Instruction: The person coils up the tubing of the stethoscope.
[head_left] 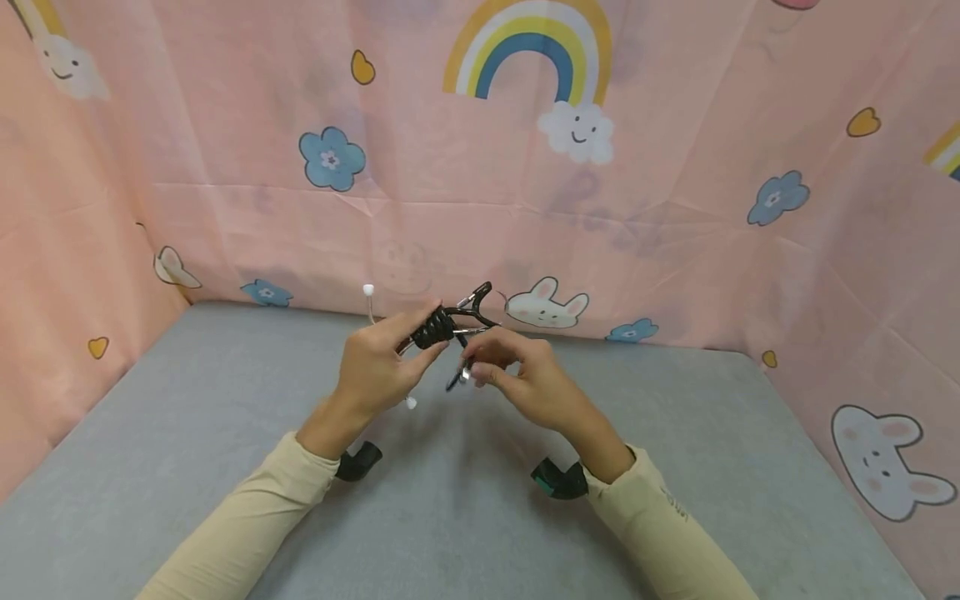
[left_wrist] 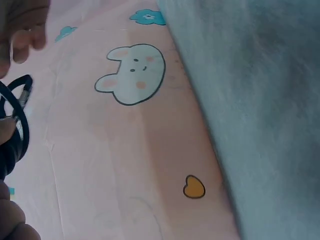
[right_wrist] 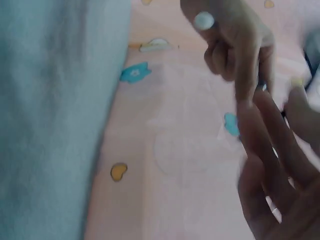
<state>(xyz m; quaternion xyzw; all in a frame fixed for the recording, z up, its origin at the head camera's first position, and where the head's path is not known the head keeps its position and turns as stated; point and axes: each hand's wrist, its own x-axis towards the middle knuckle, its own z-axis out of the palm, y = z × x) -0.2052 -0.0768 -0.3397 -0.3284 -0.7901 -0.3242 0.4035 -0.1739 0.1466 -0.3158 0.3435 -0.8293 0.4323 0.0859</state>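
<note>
A stethoscope (head_left: 432, 328) with black tubing is held up over the table, the tubing wound in several turns round its metal ear tubes. My left hand (head_left: 377, 360) grips this wound bundle between thumb and fingers. White ear tips (head_left: 368, 290) stick out on both sides of that hand; one white ear tip (right_wrist: 204, 20) shows in the right wrist view. To the right, the forked black tubing (head_left: 480, 302) juts past the fingers. My right hand (head_left: 525, 375) pinches a loose dark end with a small silvery part (head_left: 466, 375), largely covered by its fingers.
The grey table (head_left: 465, 517) spreads beneath both hands. Behind it hangs a pink cloth (head_left: 420, 233) printed with rainbows, rabbits and flowers, which also runs along the left and right sides. A black wrist mount (head_left: 558, 480) sits under the right forearm, another (head_left: 359, 462) under the left.
</note>
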